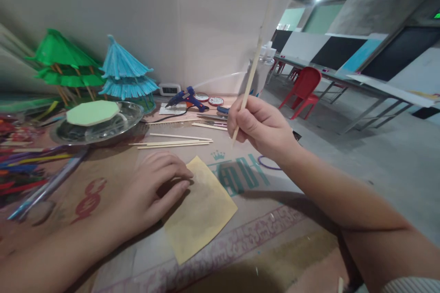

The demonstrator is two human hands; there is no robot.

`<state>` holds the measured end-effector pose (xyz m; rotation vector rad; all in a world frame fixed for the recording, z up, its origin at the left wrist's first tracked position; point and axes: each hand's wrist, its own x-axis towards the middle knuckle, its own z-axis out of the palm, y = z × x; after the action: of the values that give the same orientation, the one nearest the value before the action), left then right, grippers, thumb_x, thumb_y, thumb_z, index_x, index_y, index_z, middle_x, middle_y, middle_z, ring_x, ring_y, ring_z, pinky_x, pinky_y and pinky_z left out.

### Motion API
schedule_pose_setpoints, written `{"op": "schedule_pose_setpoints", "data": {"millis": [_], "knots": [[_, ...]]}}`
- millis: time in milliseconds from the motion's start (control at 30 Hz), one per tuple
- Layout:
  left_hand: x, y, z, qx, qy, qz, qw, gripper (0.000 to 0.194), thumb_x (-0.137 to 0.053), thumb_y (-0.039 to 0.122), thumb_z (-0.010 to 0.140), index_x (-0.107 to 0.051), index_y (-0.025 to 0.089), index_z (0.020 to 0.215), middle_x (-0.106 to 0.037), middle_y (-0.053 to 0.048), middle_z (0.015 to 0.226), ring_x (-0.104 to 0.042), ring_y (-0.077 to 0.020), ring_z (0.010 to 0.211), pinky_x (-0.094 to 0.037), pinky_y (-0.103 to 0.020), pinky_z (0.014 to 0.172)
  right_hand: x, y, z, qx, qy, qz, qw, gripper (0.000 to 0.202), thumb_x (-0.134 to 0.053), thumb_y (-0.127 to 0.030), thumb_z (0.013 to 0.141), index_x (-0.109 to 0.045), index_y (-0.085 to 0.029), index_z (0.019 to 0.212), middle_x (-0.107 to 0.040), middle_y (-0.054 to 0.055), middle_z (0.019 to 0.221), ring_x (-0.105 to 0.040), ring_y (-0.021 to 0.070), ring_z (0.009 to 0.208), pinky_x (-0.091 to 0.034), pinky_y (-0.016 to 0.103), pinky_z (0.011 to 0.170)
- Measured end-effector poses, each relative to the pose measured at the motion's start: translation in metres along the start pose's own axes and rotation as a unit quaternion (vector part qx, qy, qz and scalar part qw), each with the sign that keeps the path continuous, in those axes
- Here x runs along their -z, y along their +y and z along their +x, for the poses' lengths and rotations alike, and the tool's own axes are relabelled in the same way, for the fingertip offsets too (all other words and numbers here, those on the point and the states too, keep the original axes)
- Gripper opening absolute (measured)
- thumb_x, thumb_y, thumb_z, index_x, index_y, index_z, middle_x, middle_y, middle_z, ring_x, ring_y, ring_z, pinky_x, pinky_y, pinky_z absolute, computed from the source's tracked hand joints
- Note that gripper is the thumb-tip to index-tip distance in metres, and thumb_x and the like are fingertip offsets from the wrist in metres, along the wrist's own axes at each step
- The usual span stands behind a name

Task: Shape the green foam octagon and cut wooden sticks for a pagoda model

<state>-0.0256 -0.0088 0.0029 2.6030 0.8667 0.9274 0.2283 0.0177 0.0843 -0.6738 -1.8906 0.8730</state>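
Observation:
A thin wooden stick [255, 62] is pinched near its lower end in my right hand [256, 123], held up steeply above the table. My left hand [161, 183] lies with loosely curved fingers at the left edge of a square of yellowish paper [201, 210], fingertips at its upper corner and nothing in the grip. Beyond that hand several more wooden sticks [175, 144] lie on the table side by side.
A blue glue gun [187, 98] lies at the back beside a small clock [170, 89]. At left, a metal tray [130, 123] bears a pale green octagonal board [92, 113]. Green [65, 59] and blue [125, 68] paper-roofed models stand behind. Coloured strips [30, 169] fill the left side.

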Motion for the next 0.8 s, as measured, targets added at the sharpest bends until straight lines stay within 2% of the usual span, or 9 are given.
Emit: {"op": "schedule_pose_setpoints", "data": {"millis": [100,200,300,433,533,633,700,800], "knots": [[-0.001,0.005,-0.004,-0.004,-0.029,0.04,0.999,0.013,-0.059,0.031,0.093,-0.068,0.023,0.099,-0.068,-0.005,0.103,-0.06,-0.0241,0.101,-0.044,-0.043,0.091,-0.006,0.008,-0.003,0.018,-0.05,-0.117,0.992,0.027,-0.05,-0.042,0.101,-0.055,-0.021,0.085,-0.055,-0.002,0.073,-0.05,0.01,0.062,-0.041,0.024,0.058],[-0.003,0.006,-0.007,-0.001,-0.081,0.068,0.994,0.024,-0.062,0.037,0.091,-0.067,0.024,0.111,-0.066,-0.006,0.111,-0.058,-0.0269,0.107,-0.043,-0.045,0.094,-0.017,0.02,-0.008,0.025,-0.132,-0.195,0.971,0.016,-0.05,-0.027,0.099,-0.056,-0.019,0.087,-0.059,-0.001,0.076,-0.052,0.0116,0.068,-0.042,0.025,0.063],[-0.006,0.005,-0.009,0.047,-0.115,0.065,0.99,0.032,-0.064,0.042,0.088,-0.064,0.02,0.111,-0.064,-0.009,0.115,-0.057,-0.0289,0.109,-0.045,-0.045,0.094,-0.029,0.027,-0.017,0.001,-0.212,-0.191,0.958,0.014,-0.049,-0.026,0.099,-0.056,-0.019,0.088,-0.064,0.001,0.079,-0.057,0.0131,0.07,-0.044,0.025,0.066],[-0.008,0.005,-0.009,0.087,-0.132,0.051,0.986,0.029,-0.064,0.043,0.087,-0.062,0.019,0.104,-0.062,-0.008,0.112,-0.056,-0.0282,0.109,-0.045,-0.044,0.094,-0.037,0.033,-0.027,-0.009,-0.289,-0.194,0.937,0.016,-0.047,-0.024,0.1,-0.058,-0.019,0.089,-0.069,0.003,0.083,-0.063,0.015,0.075,-0.047,0.026,0.069],[-0.008,0.004,-0.008,0.077,-0.142,0.053,0.985,0.028,-0.064,0.043,0.088,-0.061,0.019,0.102,-0.061,-0.008,0.111,-0.055,-0.0278,0.107,-0.044,-0.044,0.094,-0.036,0.042,-0.027,0.025,-0.305,-0.246,0.92,0.016,-0.046,-0.019,0.097,-0.06,-0.019,0.09,-0.069,0.005,0.086,-0.064,0.0171,0.081,-0.049,0.029,0.073],[-0.007,0.004,-0.006,0.079,-0.146,0.068,0.984,0.032,-0.063,0.045,0.088,-0.06,0.018,0.104,-0.059,-0.009,0.111,-0.054,-0.0289,0.108,-0.043,-0.045,0.094,-0.034,0.05,-0.026,0.049,-0.281,-0.311,0.907,0.015,-0.047,-0.018,0.094,-0.06,-0.018,0.087,-0.067,0.006,0.081,-0.062,0.0182,0.077,-0.048,0.03,0.071],[-0.007,0.003,-0.005,0.087,-0.149,0.072,0.982,0.033,-0.063,0.046,0.088,-0.06,0.017,0.105,-0.059,-0.009,0.112,-0.054,-0.0291,0.108,-0.043,-0.045,0.094,-0.034,0.05,-0.027,0.071,-0.27,-0.295,0.914,0.016,-0.045,-0.018,0.095,-0.059,-0.017,0.088,-0.067,0.006,0.082,-0.061,0.0177,0.077,-0.049,0.03,0.073],[-0.007,0.003,-0.005,0.085,-0.155,0.066,0.982,0.031,-0.062,0.045,0.089,-0.06,0.018,0.105,-0.058,-0.009,0.113,-0.053,-0.0283,0.109,-0.043,-0.045,0.095,-0.034,0.046,-0.029,0.082,-0.296,-0.209,0.928,0.017,-0.043,-0.017,0.098,-0.059,-0.017,0.092,-0.069,0.006,0.088,-0.064,0.0162,0.083,-0.051,0.029,0.079]]}}
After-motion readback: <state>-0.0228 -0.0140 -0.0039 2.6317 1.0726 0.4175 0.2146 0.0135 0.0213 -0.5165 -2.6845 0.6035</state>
